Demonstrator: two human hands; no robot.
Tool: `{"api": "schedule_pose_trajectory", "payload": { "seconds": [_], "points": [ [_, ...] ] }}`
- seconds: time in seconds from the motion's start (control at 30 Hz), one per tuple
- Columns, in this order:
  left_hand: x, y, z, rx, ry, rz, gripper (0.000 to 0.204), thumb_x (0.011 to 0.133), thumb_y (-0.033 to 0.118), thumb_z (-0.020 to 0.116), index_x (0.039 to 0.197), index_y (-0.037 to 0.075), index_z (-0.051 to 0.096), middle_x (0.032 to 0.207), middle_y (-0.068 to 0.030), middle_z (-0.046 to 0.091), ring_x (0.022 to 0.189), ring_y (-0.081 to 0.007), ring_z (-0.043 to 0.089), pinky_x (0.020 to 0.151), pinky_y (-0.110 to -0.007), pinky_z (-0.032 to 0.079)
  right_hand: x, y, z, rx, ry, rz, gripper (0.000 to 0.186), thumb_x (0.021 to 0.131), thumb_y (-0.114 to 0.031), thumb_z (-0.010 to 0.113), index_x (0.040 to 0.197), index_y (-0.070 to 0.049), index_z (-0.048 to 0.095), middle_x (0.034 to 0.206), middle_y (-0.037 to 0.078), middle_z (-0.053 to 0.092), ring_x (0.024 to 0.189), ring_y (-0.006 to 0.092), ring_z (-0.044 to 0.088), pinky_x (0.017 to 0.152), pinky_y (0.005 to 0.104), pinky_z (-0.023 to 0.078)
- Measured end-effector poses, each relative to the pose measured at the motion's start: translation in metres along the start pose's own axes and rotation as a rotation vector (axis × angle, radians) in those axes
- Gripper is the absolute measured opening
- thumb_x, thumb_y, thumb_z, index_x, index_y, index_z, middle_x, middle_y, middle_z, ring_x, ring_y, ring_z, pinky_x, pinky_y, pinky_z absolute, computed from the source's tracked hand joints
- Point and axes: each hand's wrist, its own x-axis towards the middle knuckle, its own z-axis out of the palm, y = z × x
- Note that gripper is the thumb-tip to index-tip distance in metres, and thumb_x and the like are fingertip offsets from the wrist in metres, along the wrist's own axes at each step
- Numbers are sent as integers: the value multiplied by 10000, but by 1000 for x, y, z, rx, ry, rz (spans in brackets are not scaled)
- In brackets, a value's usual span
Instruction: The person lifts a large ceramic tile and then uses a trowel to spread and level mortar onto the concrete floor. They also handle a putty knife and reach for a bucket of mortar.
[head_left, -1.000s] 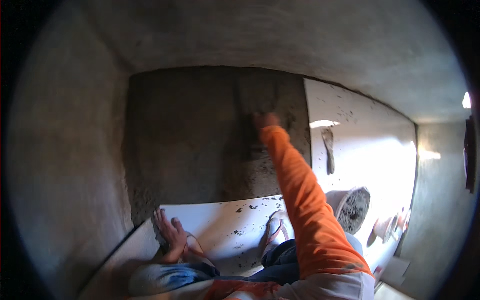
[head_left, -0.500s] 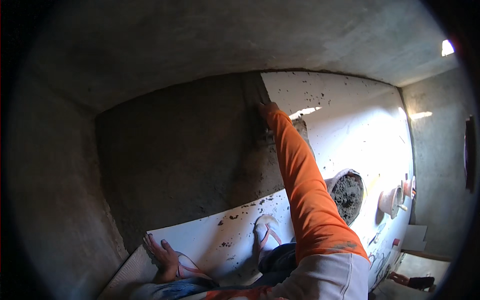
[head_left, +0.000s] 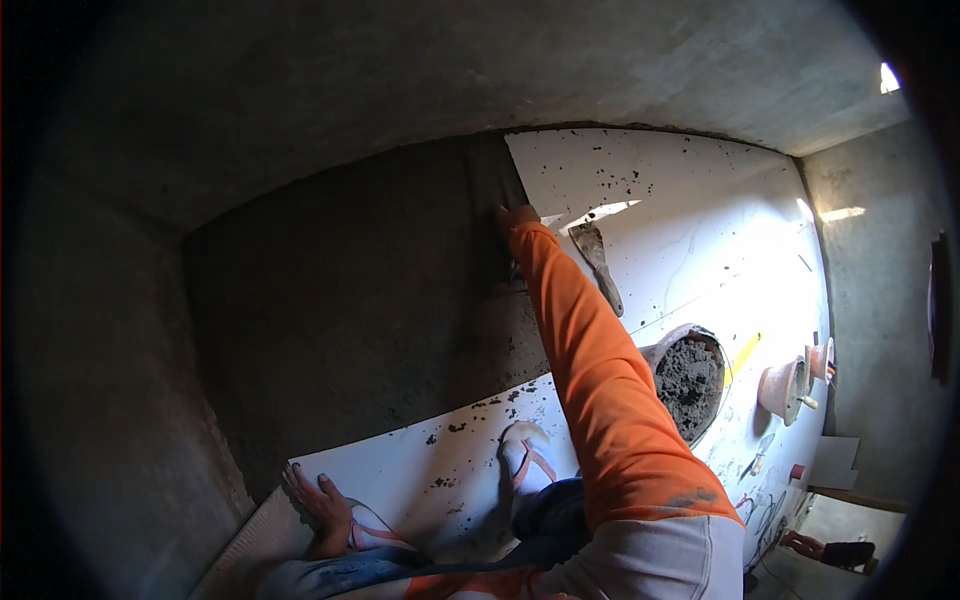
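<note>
White tile point(head_left: 400, 462) under splayed left hand point(head_left: 327, 508)

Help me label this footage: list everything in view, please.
Mortar bed: one, dark grey, left and middle floor.
Tiles: several, white, right and along the near edge.
Scraper: one, grey, on tiles right of the mortar bed.
Large bucket: one, greyish, mortar-filled, right of centre.
Smaller buckets: two, pinkish, far right.
Strip: one, yellow, beside the large bucket.
Walls: three, grey, left, ahead, right.
Cables: count unclear, dark, lower right.
Another person's limb: one, dark-clothed, lower right.
Feet: two, pale sandals, lower middle.
Left hand: one, bare, at a tile's corner.
Right hand: one, orange-sleeved, mortar bed's right side; grip hidden.
</note>
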Motion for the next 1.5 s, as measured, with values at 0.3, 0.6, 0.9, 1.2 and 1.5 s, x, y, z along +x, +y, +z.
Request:
{"api": "schedule_pose_trajectory", "payload": {
  "seconds": [0.3, 0.6, 0.9, 1.2, 1.5],
  "points": [
    [-1, -13, -2, 44, 33, -13, 553, 947, 340, 343, 1353, -28, 274, 1414, -267, 249, 1323, -437, 206, 1084, -550, 132, -130, -22, 44, -388, -165, -294, 577, 820, -472, 561, 955, 85, 633, 966, 306, 610, 973, 420, 588, 853, 432, 475],
    [0, -8, -2, 22, 35, 9, 564, 947, 341, 343, 1365, -30, 267, 1416, -267, 246, 1316, -452, 204, 1081, -546, 133, -218, -59, 99, -397, -199, -395, 542, 830, -425, 576, 1093, 46, 529, 1063, 273, 593, 1026, 415, 567, 872, 435, 478],
    [2, 4, 5, -90, 81, -5, 583, 939, 368, 351, 1356, -33, 280, 1404, -264, 268, 1311, -446, 224, 1075, -546, 154, -101, -35, -21, -368, 214, -121, 492, 812, -375, 630, 1081, 24, 528, 1085, 247, 599, 1027, 378, 584, 852, 439, 496],
    [4, -3, -4, 18, 52, -12, 578, 926, 369, 378, 1356, -11, 303, 1397, -256, 288, 1316, -424, 231, 1082, -526, 152, -337, -53, 177, -167, -590, -655, 522, 840, -333, 560, 1154, 38, 368, 981, 334, 584, 941, 477, 569, 831, 477, 479],
    [4, -14, -4, -110, 45, -48, 583, 875, 278, 437, 1343, -37, 290, 1396, -269, 276, 1318, -432, 214, 1092, -511, 140, -347, -72, 268, -206, -562, -653, 530, 847, -313, 569, 1163, 29, 315, 916, 303, 609, 853, 457, 606, 755, 494, 501]
  ]
}}
